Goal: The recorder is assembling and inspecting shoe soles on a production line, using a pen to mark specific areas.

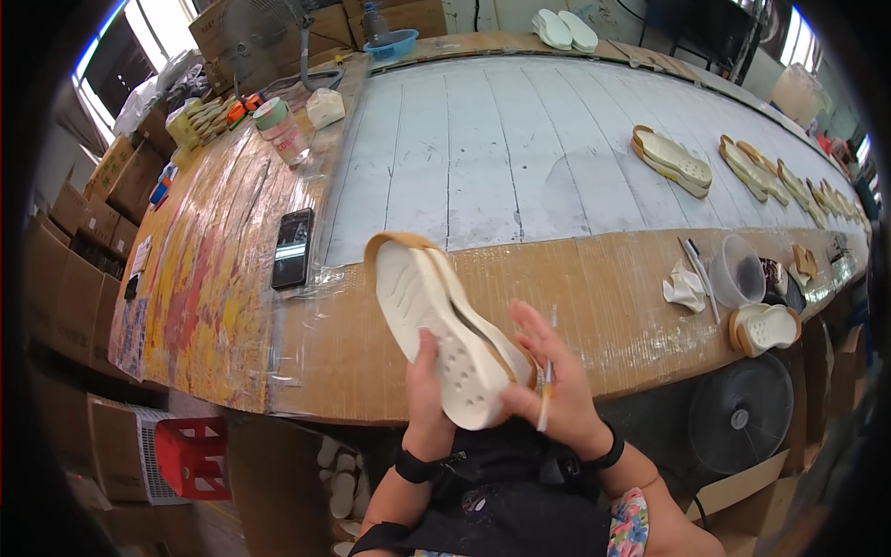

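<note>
So you've got a pair of cream shoe soles (436, 325) up in front of you, stacked face to face with the tan edges showing along the rim, held just over the near edge of the workbench (594, 288). Your left hand (429, 399) is wrapped around them from underneath, thumb pressed onto the dotted tread side, so that one's a firm, closed hold on the soles. Your right hand (557, 385) sits against the heel end of the soles, fingers spread fairly loose, with a thin brush (548, 390) pinched between them; its light handle points up and down. Can't tell how tight that pinch is, but the brush is definitely held there. Both wrists have black bands on. On the bench to your left a black phone (293, 247) lies flat on the plastic-wrapped, paint-streaked part. Off to your right there's a crumpled white rag (685, 288), a clear plastic cup (738, 271) just beside it, and another cream sole (767, 329) resting right at the bench edge. Further back on the white planked surface more soles (672, 161) lie in a row running off toward the right. Far end of the bench has a blue bowl (391, 45) and a couple of white soles (564, 30). Under the bench there's a red crate (191, 455) on your left and a round fan (740, 415) on your right.
</note>
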Available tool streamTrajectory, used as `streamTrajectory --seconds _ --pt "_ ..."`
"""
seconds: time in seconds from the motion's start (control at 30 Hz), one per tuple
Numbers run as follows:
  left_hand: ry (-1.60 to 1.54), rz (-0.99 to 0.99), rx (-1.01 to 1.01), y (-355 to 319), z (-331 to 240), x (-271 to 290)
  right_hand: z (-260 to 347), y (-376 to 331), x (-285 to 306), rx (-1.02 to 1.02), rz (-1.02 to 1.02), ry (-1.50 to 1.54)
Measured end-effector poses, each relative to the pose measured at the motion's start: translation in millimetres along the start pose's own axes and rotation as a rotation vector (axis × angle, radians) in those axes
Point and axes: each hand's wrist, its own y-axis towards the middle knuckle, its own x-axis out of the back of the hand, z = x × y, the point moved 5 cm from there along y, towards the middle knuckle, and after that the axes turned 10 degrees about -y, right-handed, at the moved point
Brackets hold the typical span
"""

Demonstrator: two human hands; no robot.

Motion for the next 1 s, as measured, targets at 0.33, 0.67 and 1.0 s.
streamTrajectory --seconds 0.33,0.67,1.0 --pt "-0.321 0.141 0.078 -8 8 -12 26 -24 -17 0.256 -0.228 -0.217" --pt "-0.253 0.254 0.112 -20 -8 -10 3 -46 -17 0.219 -0.042 -0.1" --pt "0.336 -0.006 -0.138 24 -30 65 -45 76 35 -0.062 -0.143 0.32"
